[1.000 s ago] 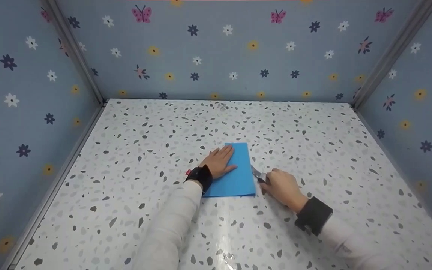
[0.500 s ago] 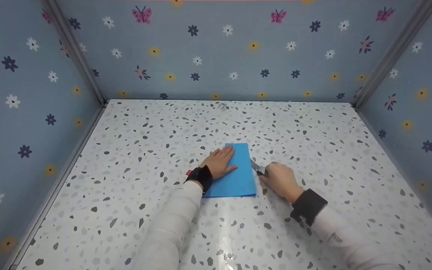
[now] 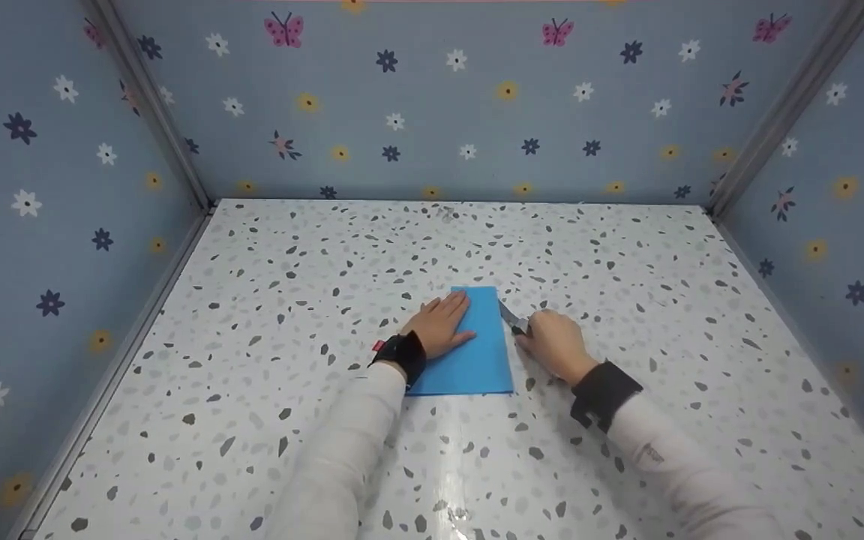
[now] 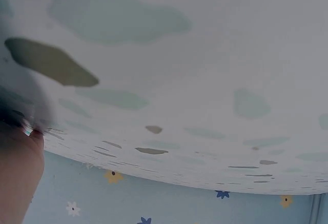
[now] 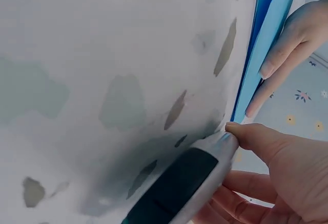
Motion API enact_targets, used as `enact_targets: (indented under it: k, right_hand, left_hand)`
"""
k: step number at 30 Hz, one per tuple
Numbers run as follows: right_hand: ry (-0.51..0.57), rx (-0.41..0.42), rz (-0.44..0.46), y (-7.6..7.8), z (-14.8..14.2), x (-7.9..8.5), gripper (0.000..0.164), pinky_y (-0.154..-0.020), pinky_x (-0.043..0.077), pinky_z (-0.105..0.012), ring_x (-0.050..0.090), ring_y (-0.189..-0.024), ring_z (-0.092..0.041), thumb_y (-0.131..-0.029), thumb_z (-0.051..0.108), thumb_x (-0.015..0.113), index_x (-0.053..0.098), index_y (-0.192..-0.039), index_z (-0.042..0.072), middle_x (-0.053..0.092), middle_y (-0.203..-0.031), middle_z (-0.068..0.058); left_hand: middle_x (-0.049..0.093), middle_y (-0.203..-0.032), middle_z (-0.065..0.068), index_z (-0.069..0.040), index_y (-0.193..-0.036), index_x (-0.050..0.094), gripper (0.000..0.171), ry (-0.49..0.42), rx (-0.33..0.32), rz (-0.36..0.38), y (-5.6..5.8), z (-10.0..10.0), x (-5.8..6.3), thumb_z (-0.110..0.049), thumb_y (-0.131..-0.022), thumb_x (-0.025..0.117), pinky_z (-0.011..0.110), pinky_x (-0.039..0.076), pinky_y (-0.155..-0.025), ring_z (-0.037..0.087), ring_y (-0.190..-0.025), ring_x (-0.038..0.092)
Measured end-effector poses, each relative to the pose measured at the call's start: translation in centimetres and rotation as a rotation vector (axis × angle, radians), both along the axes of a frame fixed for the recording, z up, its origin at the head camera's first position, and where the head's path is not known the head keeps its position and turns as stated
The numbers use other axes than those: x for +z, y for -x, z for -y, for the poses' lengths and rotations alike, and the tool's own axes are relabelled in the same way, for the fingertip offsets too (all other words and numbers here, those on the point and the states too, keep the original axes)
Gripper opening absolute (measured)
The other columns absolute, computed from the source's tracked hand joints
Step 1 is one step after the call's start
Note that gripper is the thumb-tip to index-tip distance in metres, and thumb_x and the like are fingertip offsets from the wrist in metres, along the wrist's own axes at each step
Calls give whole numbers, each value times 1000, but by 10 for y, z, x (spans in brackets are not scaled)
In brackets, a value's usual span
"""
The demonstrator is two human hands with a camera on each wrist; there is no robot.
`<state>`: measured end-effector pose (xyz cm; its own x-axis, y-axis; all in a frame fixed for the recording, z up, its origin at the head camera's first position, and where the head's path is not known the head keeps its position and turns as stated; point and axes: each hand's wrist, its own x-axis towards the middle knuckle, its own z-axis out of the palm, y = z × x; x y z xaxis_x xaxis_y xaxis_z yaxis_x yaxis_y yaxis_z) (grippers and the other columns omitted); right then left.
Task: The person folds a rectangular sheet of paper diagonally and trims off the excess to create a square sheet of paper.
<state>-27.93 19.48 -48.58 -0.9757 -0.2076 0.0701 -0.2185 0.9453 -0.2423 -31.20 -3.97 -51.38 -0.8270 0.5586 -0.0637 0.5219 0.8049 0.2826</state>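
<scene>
A folded sheet of blue paper (image 3: 481, 360) lies on the speckled tabletop, its fold along the right side. My left hand (image 3: 439, 326) presses flat on its left part, fingers pointing away and thumb out to the side. In my right hand (image 3: 556, 341) is a utility knife (image 3: 514, 320), its blade tip right at the paper's right edge, near the far end. The right wrist view shows the knife's grey and dark handle (image 5: 179, 183) under my thumb, with the layers of the blue paper (image 5: 264, 44) slightly parted. In the left wrist view only part of the left hand (image 4: 20, 172) shows.
The white speckled table (image 3: 289, 300) is bounded by a flowered blue back panel (image 3: 432, 105) and side panels on the left and right. Grey metal posts (image 3: 154, 105) stand at the corners. Both wrists wear black bands.
My right hand has slid the knife away from me along the paper's right edge, toward its far end. The left hand and the paper have stayed nearly still.
</scene>
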Motion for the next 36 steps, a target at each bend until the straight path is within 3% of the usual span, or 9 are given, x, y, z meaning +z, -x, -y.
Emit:
enact_targets:
  k: [3, 13, 19, 24, 28, 36]
  right_hand:
    - [-5, -4, 4, 5, 2, 1, 29, -57, 47, -38, 54, -62, -21, -92, 25, 77, 67, -77, 2, 66, -73, -10]
    - [-9, -35, 36, 13, 5, 3, 27, -61, 49, -38, 56, -65, -22, -92, 25, 77, 70, -82, 0, 68, -77, -12]
    - [-2, -16, -21, 11, 5, 0, 31, -52, 41, -33, 49, -59, -19, -90, 24, 78, 67, -70, 3, 63, -68, -8]
    - [3, -10, -33, 9, 6, -3, 29, -56, 48, -38, 56, -62, -23, -91, 24, 78, 68, -75, 2, 67, -73, -12]
    - [0, -21, -41, 12, 10, -4, 29, -58, 48, -37, 55, -64, -23, -92, 24, 76, 66, -76, 2, 66, -75, -12]
    - [-6, -31, -33, 20, 12, -3, 32, -61, 51, -41, 57, -66, -26, -93, 27, 75, 65, -77, 2, 66, -77, -14]
  left_hand:
    - [27, -170, 18, 2, -160, 27, 70, -20, -1, -2, -1, 0, 1, -39, -108, 48, 48, 23, -131, 32, -160, 25]
    - [21, -173, 12, -3, -164, 21, 76, 17, 2, -20, 9, 2, -13, -51, -108, 41, 44, 19, -133, 26, -162, 19]
    - [23, -171, 17, 1, -162, 24, 71, -3, -4, 3, 2, 1, -2, -41, -109, 45, 46, 19, -133, 30, -161, 21]
    - [27, -170, 20, 4, -160, 28, 69, -24, -3, -12, -4, 1, 4, -37, -108, 48, 48, 23, -131, 33, -160, 25]
    - [26, -170, 18, 2, -160, 27, 71, -1, 5, -40, -1, 0, 0, -41, -108, 47, 47, 22, -132, 31, -160, 25]
    - [26, -170, 20, 4, -160, 27, 69, -2, -6, -2, -6, 0, 10, -38, -109, 47, 49, 23, -131, 33, -160, 25]
